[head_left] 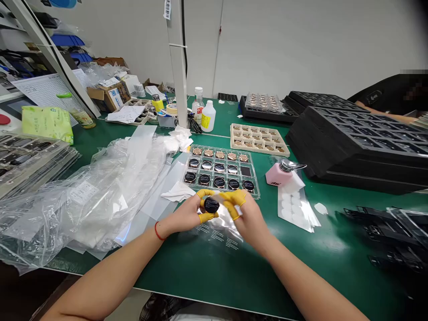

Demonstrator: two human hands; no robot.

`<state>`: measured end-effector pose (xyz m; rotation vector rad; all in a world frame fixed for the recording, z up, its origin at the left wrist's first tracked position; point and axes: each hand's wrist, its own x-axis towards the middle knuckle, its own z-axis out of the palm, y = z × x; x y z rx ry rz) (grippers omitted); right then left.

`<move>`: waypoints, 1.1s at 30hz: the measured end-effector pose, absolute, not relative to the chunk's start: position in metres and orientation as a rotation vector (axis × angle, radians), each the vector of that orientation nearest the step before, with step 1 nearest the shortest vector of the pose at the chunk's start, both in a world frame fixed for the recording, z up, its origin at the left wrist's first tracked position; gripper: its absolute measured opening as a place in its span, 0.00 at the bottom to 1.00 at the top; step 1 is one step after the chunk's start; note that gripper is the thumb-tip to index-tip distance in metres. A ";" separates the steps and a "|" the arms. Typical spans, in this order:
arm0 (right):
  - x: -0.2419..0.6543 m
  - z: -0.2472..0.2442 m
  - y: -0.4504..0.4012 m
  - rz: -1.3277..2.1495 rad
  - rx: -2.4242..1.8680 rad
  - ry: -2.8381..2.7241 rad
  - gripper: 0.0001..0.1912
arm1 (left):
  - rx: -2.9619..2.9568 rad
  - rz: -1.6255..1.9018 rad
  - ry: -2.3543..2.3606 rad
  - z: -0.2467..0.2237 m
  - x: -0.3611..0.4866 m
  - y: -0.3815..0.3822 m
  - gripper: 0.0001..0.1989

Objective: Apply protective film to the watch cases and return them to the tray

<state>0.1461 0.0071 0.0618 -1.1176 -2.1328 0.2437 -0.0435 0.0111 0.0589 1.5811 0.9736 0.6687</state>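
My left hand point(192, 211), in yellow finger cots, grips a round black watch face point(211, 205) with fine white print on it. Close beside it, my right hand point(241, 209) has its cotted fingers pinched on a small whitish piece point(219, 198) at the watch face's upper edge; what that piece is I cannot make out. Just beyond both hands lies a clear plastic tray point(257, 189) with rows of round watch parts, rose-gold at the back and black-faced in front. One cell in its middle row shows a bare dark square. Clear printed film point(217, 234) lies under my hands.
Plastic bags point(100, 191) cover the left side. A pink pump bottle point(279, 174) stands right, by sheets of white round stickers point(294, 207). Beyond are a beige parts tray point(261, 150), bottles point(207, 117) and stacked black trays point(341, 151). A person's arm point(384, 113) shows far right.
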 end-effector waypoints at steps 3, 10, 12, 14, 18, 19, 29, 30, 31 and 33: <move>0.132 0.056 -0.004 0.101 -1.039 -2.193 0.06 | 1.533 0.680 0.867 0.058 -0.042 0.009 0.21; 0.127 0.044 0.001 -0.095 -1.136 -2.134 0.07 | 1.459 0.769 0.834 0.056 -0.043 0.009 0.17; 0.130 0.044 0.004 -0.100 -1.141 -2.116 0.06 | 1.448 0.741 0.828 0.057 -0.043 0.009 0.17; 0.133 0.044 0.006 -0.075 -1.164 -2.106 0.06 | 1.438 0.720 0.813 0.058 -0.042 0.009 0.19; 0.138 0.047 0.011 -0.021 -1.232 -2.103 0.07 | 1.429 0.675 0.786 0.056 -0.041 0.009 0.23; 0.140 0.049 0.012 -0.002 -1.245 -2.099 0.08 | 1.430 0.660 0.786 0.055 -0.041 0.009 0.23; 0.140 0.063 -0.005 0.230 -1.074 -2.092 0.08 | 1.510 0.772 0.876 0.057 -0.041 0.009 0.21; 0.137 0.061 -0.008 0.186 -1.063 -2.119 0.09 | 1.512 0.796 0.857 0.057 -0.041 0.008 0.20; 0.135 0.059 -0.011 0.139 -1.063 -2.140 0.09 | 1.519 0.820 0.848 0.056 -0.040 0.008 0.20; 0.131 0.056 -0.014 0.049 -1.083 -2.167 0.09 | 1.556 0.849 0.864 0.055 -0.040 0.007 0.19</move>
